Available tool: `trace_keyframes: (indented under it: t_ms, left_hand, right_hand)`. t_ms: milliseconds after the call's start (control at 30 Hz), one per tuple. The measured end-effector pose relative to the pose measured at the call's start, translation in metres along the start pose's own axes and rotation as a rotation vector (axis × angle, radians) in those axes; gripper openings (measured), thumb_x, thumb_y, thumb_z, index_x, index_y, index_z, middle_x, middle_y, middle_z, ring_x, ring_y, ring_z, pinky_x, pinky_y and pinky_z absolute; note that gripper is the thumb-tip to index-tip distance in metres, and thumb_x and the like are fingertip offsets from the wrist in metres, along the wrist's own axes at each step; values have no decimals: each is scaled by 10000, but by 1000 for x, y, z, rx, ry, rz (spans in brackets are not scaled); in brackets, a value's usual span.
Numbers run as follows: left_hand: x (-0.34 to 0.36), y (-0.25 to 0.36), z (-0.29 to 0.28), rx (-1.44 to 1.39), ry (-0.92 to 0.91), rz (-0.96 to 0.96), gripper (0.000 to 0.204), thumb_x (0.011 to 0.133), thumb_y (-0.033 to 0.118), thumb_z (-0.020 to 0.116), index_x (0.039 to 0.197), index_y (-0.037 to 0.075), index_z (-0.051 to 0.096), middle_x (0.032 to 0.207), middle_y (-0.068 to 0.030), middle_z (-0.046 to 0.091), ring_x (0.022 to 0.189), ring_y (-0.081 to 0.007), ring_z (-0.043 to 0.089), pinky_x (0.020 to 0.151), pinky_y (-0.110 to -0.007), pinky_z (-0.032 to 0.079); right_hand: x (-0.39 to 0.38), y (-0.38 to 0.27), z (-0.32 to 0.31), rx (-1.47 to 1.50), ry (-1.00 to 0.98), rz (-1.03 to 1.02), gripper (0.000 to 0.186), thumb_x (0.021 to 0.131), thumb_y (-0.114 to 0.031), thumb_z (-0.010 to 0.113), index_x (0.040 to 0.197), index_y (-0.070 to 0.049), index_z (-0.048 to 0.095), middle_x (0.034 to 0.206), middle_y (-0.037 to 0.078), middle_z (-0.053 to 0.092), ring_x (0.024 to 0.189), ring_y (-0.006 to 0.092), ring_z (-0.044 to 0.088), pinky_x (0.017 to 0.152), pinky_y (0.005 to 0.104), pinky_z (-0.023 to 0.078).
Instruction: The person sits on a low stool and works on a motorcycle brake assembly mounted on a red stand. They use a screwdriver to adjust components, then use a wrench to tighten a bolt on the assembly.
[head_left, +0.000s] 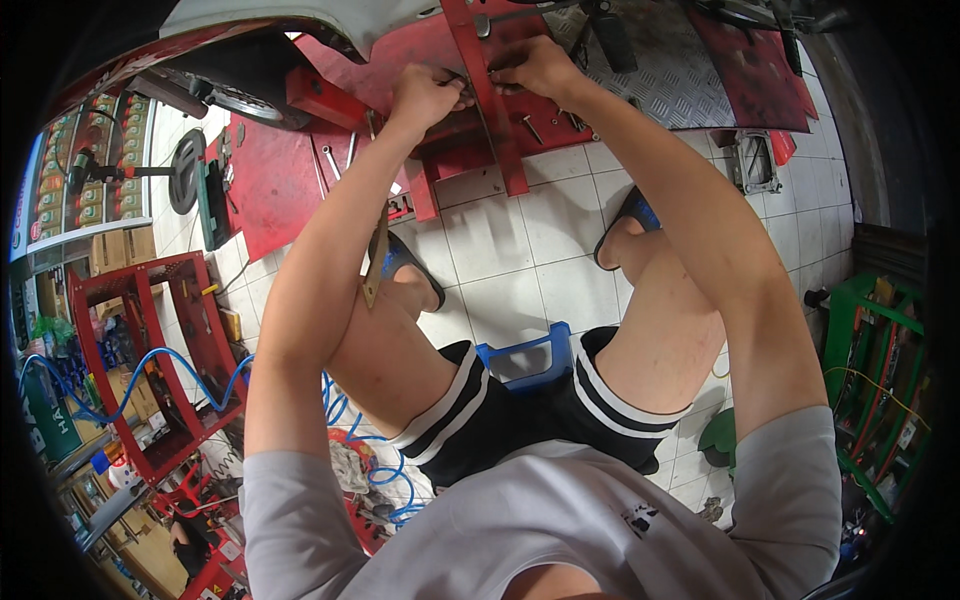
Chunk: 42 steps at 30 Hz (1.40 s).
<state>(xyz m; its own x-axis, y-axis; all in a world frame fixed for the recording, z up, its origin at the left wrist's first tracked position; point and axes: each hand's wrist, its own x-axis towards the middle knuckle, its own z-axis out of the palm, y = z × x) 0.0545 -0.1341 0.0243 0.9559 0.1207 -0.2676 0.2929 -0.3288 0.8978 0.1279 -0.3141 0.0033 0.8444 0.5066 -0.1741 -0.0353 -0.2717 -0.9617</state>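
A red metal bar (482,95) stands between my hands, over a red work platform (265,185). To the left of the bar is my left hand (428,97), its fingers curled together close against it. My right hand (537,70) reaches in from the other side, thumb and fingers pinched near the bar. Whatever either hand grips is too small or hidden to name. Just below my right hand a bolt (531,129) lies on the platform, with more small fasteners beside it. Two wrenches, one of them a ring spanner (330,158), lie left of my left forearm.
Above my hands hangs a white vehicle body panel (395,25), with a wheel (245,105) to its left. A silver tread plate (650,90) lies at the right. I sit on a blue stool (525,360). A red metal rack (140,360) and a green rack (850,320) flank me.
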Motion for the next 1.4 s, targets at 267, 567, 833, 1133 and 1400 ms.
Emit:
trace_keyframes:
  t_ms: [267, 567, 833, 1133, 1400]
  left_hand:
    - [1, -9, -2, 49, 74, 75, 143, 860, 17, 612, 863, -98, 695, 747, -136, 707, 666, -163, 703, 616, -248, 574]
    - [1, -10, -2, 122, 94, 118, 139, 840, 12, 614, 869, -94, 699, 744, -140, 709, 675, -164, 708, 626, -252, 573]
    - [3, -10, -1, 103, 79, 106, 148, 844, 28, 613, 872, -85, 703, 741, -135, 710, 673, -160, 708, 628, -254, 566]
    - [6, -14, -2, 72, 75, 110, 148, 842, 36, 627, 874, -87, 704, 743, -136, 710, 662, -166, 708, 631, -257, 566]
    - [8, -17, -3, 112, 78, 117, 141, 828, 30, 639, 863, -90, 704, 750, -143, 712, 673, -176, 713, 639, -256, 570]
  right_hand:
    - [3, -1, 1, -262, 9, -17, 198, 783, -164, 725, 922, -24, 734, 850, 97, 724, 789, 179, 703, 796, 306, 550]
    - [-11, -17, 2, -493, 99, -306, 202, 712, -153, 754, 897, -73, 742, 877, 112, 717, 836, 252, 695, 822, 326, 536]
    - [-12, -18, 0, -528, 111, -355, 201, 700, -129, 746, 890, -64, 741, 854, 115, 716, 816, 252, 696, 799, 331, 540]
    - [-4, -10, 1, -349, 63, -98, 161, 763, -155, 728, 874, -40, 744, 745, 79, 716, 695, 168, 699, 751, 290, 553]
    - [-1, -4, 0, -265, 46, -56, 173, 783, -172, 725, 880, -30, 744, 737, 72, 717, 681, 148, 696, 748, 274, 555]
